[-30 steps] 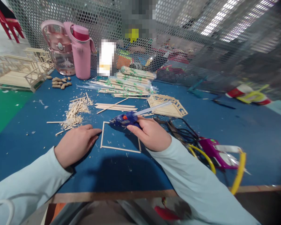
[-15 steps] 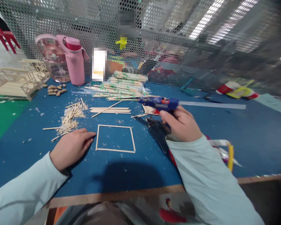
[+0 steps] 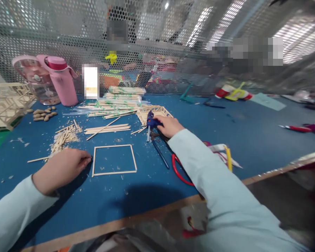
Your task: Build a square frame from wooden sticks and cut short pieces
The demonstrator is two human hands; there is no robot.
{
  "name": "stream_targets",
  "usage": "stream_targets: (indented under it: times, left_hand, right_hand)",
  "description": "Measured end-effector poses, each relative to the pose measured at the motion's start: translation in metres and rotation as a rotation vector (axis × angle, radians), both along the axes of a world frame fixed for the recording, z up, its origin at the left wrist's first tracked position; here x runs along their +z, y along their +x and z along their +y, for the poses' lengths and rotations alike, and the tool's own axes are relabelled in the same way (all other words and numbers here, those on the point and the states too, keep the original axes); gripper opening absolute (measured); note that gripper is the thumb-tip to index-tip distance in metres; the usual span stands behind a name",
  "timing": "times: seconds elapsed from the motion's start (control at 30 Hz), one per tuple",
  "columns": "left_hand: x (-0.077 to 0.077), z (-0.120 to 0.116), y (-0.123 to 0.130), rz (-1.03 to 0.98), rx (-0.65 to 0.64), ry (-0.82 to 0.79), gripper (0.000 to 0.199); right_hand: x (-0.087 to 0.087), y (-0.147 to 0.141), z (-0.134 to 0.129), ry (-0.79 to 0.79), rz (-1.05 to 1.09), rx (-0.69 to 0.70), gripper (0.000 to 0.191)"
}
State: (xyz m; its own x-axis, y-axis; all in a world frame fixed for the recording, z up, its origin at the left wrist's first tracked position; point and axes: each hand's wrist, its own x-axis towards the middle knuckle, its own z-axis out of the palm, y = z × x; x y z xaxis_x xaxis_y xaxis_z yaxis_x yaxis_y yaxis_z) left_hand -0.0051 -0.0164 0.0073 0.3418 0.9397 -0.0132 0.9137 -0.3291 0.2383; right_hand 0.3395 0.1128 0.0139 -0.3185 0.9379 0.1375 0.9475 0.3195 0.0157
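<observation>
My right hand (image 3: pixel 170 126) grips a blue hot glue gun (image 3: pixel 152 121), low over the table; a clear glue stick (image 3: pixel 148 134) juts from it toward me. Behind the gun sits a small tray-like piece made of sticks (image 3: pixel 141 115). My left hand (image 3: pixel 63 169) rests on the table with its fingers curled together, and I see nothing in them. Just right of its fingertips lies a flat rectangular frame of thin wooden sticks (image 3: pixel 114 173), a small gap apart from them. Several loose sticks (image 3: pixel 107 129) lie beyond the frame.
A heap of stick scraps (image 3: pixel 65 138) and some peanuts (image 3: pixel 44 113) lie at left, near a pink bottle (image 3: pixel 63 84) and stick models (image 3: pixel 5 105). Bagged sticks (image 3: pixel 120 101) are at the back. Scissors with red handles (image 3: pixel 178 171) lie by my right forearm. A mesh screen (image 3: pixel 76 42) stands behind.
My right hand has lowered the glue gun and turned it, so its stick points toward me rather than right. My left fingers have curled in. The view has swung right.
</observation>
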Motion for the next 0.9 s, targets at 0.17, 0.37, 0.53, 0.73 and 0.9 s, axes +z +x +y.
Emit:
stream_targets:
  times: [0.17, 0.37, 0.53, 0.73, 0.9]
  left_hand:
    - [0.002, 0.005, 0.004, 0.071, 0.016, -0.067, 0.036]
    - [-0.006, 0.001, 0.000, 0.007, 0.080, -0.142, 0.042]
    - [-0.011, -0.003, 0.001, -0.032, 0.052, -0.115, 0.039]
    - [-0.008, -0.006, 0.006, -0.030, 0.075, -0.113, 0.036]
    - [-0.005, -0.006, 0.009, -0.034, 0.111, -0.130, 0.034]
  right_hand:
    - [0.009, -0.019, -0.051, 0.207, 0.245, 0.023, 0.031]
    - [-0.010, -0.061, -0.089, -0.273, 0.252, 0.282, 0.016]
    - [-0.021, -0.070, -0.081, -0.290, 0.331, 0.320, 0.015]
    - [-0.025, -0.066, -0.084, -0.264, 0.382, 0.361, 0.016]
    - [-0.010, -0.069, -0.087, -0.162, 0.422, 0.352, 0.014]
